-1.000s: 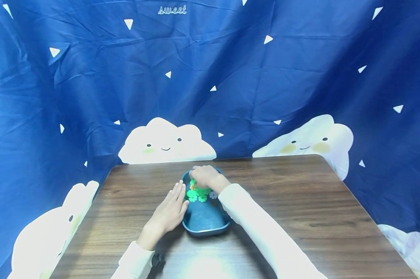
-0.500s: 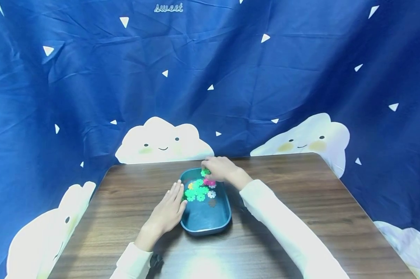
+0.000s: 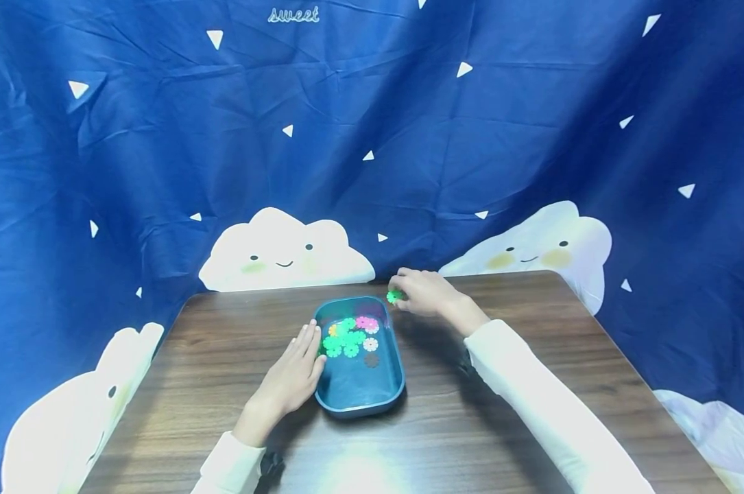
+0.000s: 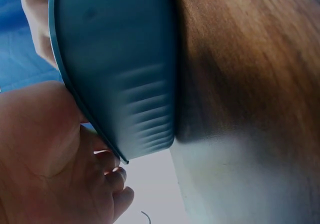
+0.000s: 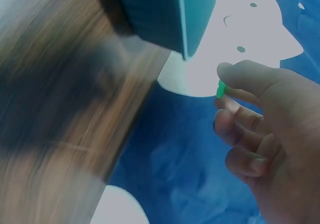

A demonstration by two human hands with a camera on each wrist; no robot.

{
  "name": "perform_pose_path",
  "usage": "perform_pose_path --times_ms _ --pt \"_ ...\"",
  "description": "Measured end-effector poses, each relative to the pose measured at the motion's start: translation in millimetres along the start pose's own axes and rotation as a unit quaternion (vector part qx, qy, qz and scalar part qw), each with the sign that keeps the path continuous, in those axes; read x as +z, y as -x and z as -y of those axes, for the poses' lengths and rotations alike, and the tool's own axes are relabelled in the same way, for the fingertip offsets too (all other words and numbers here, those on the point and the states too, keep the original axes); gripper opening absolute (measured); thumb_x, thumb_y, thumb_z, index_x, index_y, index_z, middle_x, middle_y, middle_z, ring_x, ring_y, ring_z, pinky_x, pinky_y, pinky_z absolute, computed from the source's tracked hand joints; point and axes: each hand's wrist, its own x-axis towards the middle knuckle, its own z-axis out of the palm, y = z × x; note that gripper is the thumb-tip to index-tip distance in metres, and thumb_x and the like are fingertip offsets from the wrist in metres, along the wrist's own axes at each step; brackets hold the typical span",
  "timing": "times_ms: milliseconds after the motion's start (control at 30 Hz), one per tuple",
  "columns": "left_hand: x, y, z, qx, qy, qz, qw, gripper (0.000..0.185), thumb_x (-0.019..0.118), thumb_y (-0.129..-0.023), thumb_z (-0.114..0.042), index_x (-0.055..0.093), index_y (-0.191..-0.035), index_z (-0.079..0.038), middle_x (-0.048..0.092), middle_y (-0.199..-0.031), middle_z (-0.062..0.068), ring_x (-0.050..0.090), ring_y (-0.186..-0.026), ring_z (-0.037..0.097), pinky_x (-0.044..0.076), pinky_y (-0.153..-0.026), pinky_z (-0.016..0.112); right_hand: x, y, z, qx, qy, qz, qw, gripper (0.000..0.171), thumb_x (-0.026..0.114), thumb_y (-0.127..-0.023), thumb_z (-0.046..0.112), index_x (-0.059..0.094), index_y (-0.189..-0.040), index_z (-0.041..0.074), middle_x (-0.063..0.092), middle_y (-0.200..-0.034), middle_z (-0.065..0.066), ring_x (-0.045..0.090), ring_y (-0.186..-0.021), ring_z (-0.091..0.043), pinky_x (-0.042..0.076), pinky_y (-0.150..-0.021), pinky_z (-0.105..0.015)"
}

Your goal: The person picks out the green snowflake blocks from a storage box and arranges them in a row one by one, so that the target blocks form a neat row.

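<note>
My right hand [image 3: 427,291] pinches a green snowflake-shaped building disc [image 3: 394,296] between thumb and fingertips, just beyond the tray's far right corner. The disc shows edge-on as a green sliver [image 5: 221,89] in the right wrist view. A dark teal plastic tray [image 3: 361,410] stands on the table, holding a cluster of green discs [image 3: 345,338] plus pink [image 3: 367,324], white [image 3: 370,345], orange and brown [image 3: 372,360] ones. Along the tray's left rim lies my left hand [image 3: 291,374], fingers straight and touching it. From the left wrist, the palm [image 4: 50,154] shows beside the ribbed tray wall [image 4: 145,104].
The tray stands on a brown wood-grain table [image 3: 501,357], with a bright light reflection near its front edge. Behind the table's far edge hangs a blue curtain [image 3: 372,137] with white clouds and triangles.
My right hand has lifted a green disc out of the tray and moved right, past the far right corner. The discs inside are now uncovered. The left hand stays at the rim.
</note>
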Motion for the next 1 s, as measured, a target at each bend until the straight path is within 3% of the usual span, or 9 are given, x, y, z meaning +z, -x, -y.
perform_pose_path --times_ms 233,400,767,1000 --pt "-1.2 2.6 2.7 -0.006 -0.006 0.000 1.0000 0.062 0.030 -0.106 -0.039 0.025 -0.154 0.001 0.020 -0.163 0.016 0.020 -0.151 0.033 0.027 -0.121 0.051 5.8 13.8 -16.5 0.009 -0.002 -0.009 1.000 0.025 0.070 -0.089 0.034 0.070 -0.110 0.021 0.060 -0.097 0.003 0.056 -0.073 -0.015 0.051 -0.064 -0.037" --pt "-0.4 2.5 4.6 -0.009 0.001 -0.002 1.0000 0.061 0.035 -0.105 -0.035 0.025 -0.154 0.001 0.020 -0.163 0.016 0.021 -0.151 0.033 0.027 -0.120 0.052 13.9 24.6 -29.3 0.030 -0.004 -0.008 1.000 0.028 0.071 -0.088 0.036 0.070 -0.112 0.022 0.060 -0.098 0.004 0.060 -0.078 -0.016 0.053 -0.069 -0.041" --pt "8.1 2.4 9.0 -0.012 0.014 0.003 0.9998 0.062 0.031 -0.106 -0.039 0.020 -0.156 -0.004 0.015 -0.165 0.010 0.017 -0.153 0.028 0.026 -0.122 0.049 37.9 43.4 -44.1 0.052 -0.055 0.001 0.997 0.025 0.072 -0.087 0.032 0.070 -0.109 0.020 0.062 -0.099 0.004 0.067 -0.086 -0.013 0.053 -0.070 -0.041" --pt "0.2 -0.2 3.8 -0.006 0.015 0.001 0.9999 0.061 0.038 -0.105 -0.033 0.025 -0.154 0.001 0.020 -0.163 0.015 0.021 -0.151 0.033 0.028 -0.120 0.052 53.8 46.7 -53.3 0.062 -0.058 0.000 0.996 0.025 0.072 -0.088 0.031 0.069 -0.109 0.019 0.063 -0.099 0.001 0.058 -0.078 -0.013 0.051 -0.068 -0.040"
